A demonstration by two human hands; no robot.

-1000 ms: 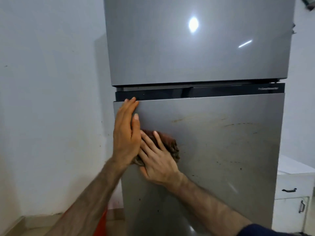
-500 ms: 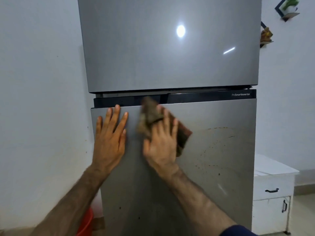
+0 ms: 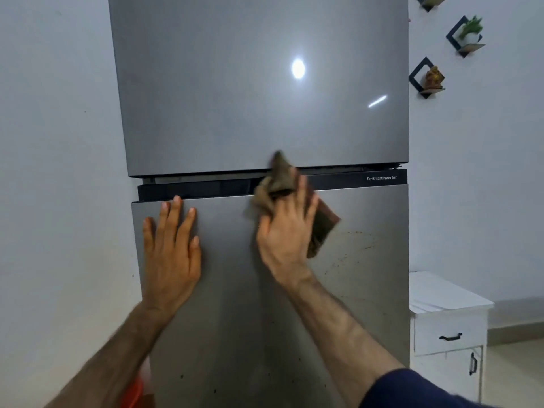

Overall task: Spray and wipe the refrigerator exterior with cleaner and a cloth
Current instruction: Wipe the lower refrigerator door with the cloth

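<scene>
Near the frame's centre, one brown cloth (image 3: 282, 184) was pressed by the extended fingers (image 3: 303, 198) of the right hand (image 3: 287, 234) against the top edge of the lower door of the single grey refrigerator (image 3: 259, 83), its upper corner overlapping the dark strip between the two doors. Left of it, the left hand (image 3: 170, 254) was laid flat on that door, fingers spread and holding nothing. At the right, three small wall shelves (image 3: 426, 78) were seen, two with ornaments, above one white cabinet (image 3: 447, 319).
</scene>
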